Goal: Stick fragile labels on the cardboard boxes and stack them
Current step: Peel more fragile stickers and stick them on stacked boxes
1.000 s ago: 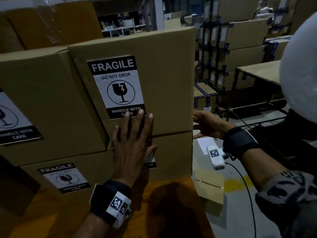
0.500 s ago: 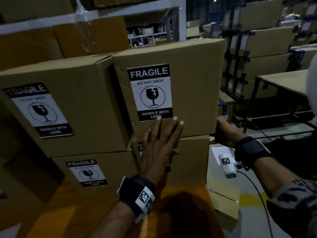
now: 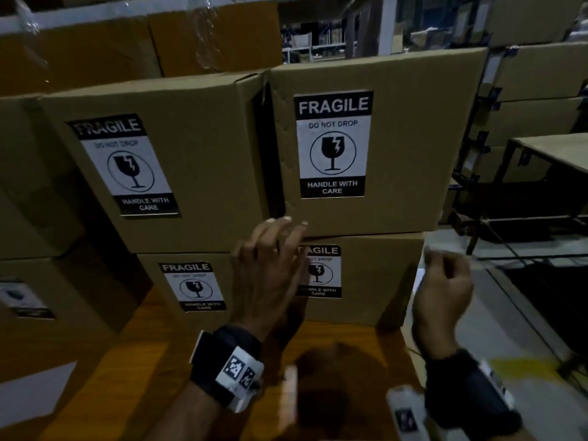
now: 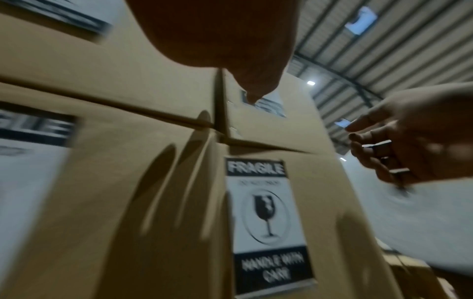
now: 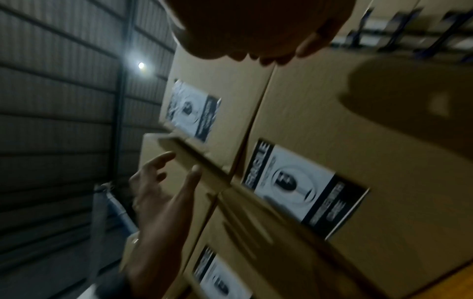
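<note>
The left hand (image 3: 270, 268), which had pressed flat against the front of the upper right box (image 3: 413, 138) just under its fragile label (image 3: 333, 144), came off the cardboard; its fingers (image 3: 286, 227) loosened and hung in front of the seam between that box and the lower right box (image 3: 375, 281). The right hand (image 3: 444, 288) left the upper box's right edge, drew back toward the person and curled loosely, holding nothing.
</note>
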A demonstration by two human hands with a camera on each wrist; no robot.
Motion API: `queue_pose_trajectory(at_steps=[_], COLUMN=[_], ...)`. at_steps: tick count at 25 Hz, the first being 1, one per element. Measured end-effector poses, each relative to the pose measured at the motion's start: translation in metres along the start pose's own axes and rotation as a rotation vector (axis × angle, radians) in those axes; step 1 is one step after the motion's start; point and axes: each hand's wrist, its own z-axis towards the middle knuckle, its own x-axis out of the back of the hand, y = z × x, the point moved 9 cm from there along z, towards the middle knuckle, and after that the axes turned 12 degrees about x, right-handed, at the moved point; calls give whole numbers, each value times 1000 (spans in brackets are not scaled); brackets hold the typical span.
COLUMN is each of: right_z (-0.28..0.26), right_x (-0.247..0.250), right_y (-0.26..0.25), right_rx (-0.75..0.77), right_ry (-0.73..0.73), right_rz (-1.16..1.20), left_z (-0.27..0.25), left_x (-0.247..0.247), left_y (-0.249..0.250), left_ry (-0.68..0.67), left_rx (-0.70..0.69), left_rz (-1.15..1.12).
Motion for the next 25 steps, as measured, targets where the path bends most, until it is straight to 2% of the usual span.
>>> queue_pose_trajectory(at_steps=[1,4,5,7,10,13,16,19,22,25], right_z=[-25,-87,-103,-125,-143,-157,-166,-165,-173,-195], right_x=[-15,-91,-114,-146,-172,-185,-197,-205,-209,-222], right_y=[-12,-19,-23,-33,-36,-26,-22,-18,-21,-33], right_rx=[15,-32,-8,111,217,254,258,189,184,186], right_ry=[-99,-563,-691,-813,-798,-765,-703,-607,-552,-565], right_rz=[32,62,39,-33,-120,-178,-195,-225,-191,-127], left_z=[-1,5,6,6,-11,-30,-37,-38,-41,-56], left_x=[7,27,31,41,46,36,20,5,12,25], left_y=[-18,-70,-85,-117,-171,-212,-236,-246,-254,-276], left_ry=[12,81,91,106,88,-18,-175,-317,-315,-286], left_rx=[62,200,227,315,527,666,752,781,731,724], left_rz=[-14,26,46,25,-73,-199,-495,-708,-716,-695])
